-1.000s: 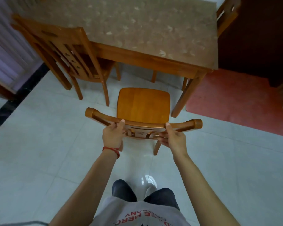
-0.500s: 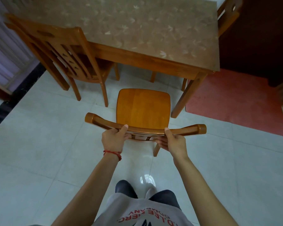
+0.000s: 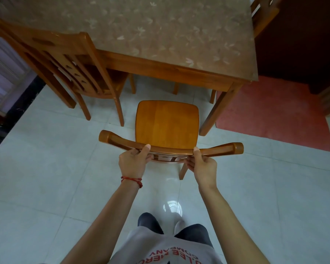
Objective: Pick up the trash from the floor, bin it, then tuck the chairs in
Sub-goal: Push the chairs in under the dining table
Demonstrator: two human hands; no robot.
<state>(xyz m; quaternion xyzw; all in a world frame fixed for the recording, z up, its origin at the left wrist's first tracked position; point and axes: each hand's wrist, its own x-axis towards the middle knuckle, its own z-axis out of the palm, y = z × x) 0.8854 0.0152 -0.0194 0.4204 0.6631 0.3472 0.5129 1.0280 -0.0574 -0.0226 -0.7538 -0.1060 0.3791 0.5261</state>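
A wooden chair (image 3: 167, 122) stands on the white tiles in front of me, its seat facing the table (image 3: 160, 31). My left hand (image 3: 132, 162) grips the chair's curved top rail left of centre, thumb on top. My right hand (image 3: 203, 166) grips the same rail right of centre. The front of the seat sits just short of the table's near edge, beside the table's right front leg (image 3: 215, 111). No trash shows on the floor.
A second wooden chair (image 3: 65, 69) stands at the left, its seat partly under the table. A third chair's back (image 3: 263, 14) shows at the far right corner. A red mat (image 3: 274, 115) lies right of the table. A dark floor strip (image 3: 13, 109) borders the left.
The chair has slid a little forward toward the table with both hands still gripping its top rail, and I have stepped closer behind it.
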